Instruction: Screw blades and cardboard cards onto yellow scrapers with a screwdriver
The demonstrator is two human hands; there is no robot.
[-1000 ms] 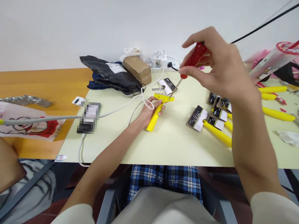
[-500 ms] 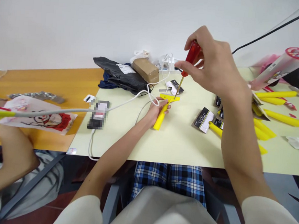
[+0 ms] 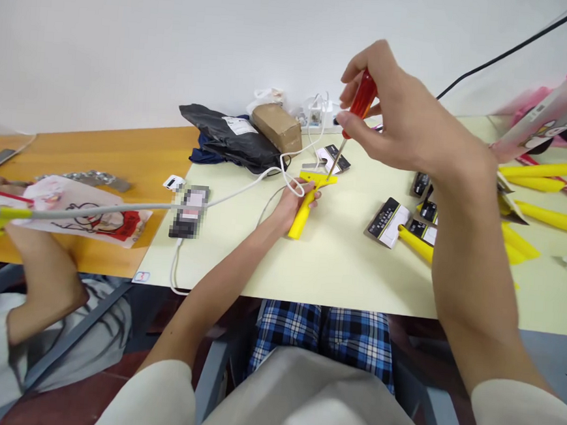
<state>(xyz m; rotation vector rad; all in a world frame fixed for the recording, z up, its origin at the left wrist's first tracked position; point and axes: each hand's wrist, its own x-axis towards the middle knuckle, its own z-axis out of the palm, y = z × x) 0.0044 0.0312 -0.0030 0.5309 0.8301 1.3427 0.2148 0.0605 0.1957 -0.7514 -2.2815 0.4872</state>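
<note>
My left hand (image 3: 292,207) is closed around a yellow plastic scraper (image 3: 301,220) with a T-shaped head, held at the neck against the table. My right hand (image 3: 394,110), raised above it, grips the red handle of a screwdriver (image 3: 362,99). The screwdriver's thin shaft slants down, and its tip meets the scraper's head right of the middle. Just behind the head lies a black-and-white card (image 3: 335,158), with a flat grey strip (image 3: 311,165) beside it. Whether a screw sits under the tip is too small to tell.
Several yellow scrapers (image 3: 549,210) and a printed card (image 3: 387,222) lie to the right, near a tall cup (image 3: 536,121). Behind are a black plastic bag (image 3: 230,139), a cardboard box (image 3: 278,127) and a white cable (image 3: 251,187). At left sits a person (image 3: 48,272).
The view has shifted slightly. My right-hand fingers have changed their hold a little on the screwdriver handle, while its tip stays on the scraper's head. My left hand still holds the scraper.
</note>
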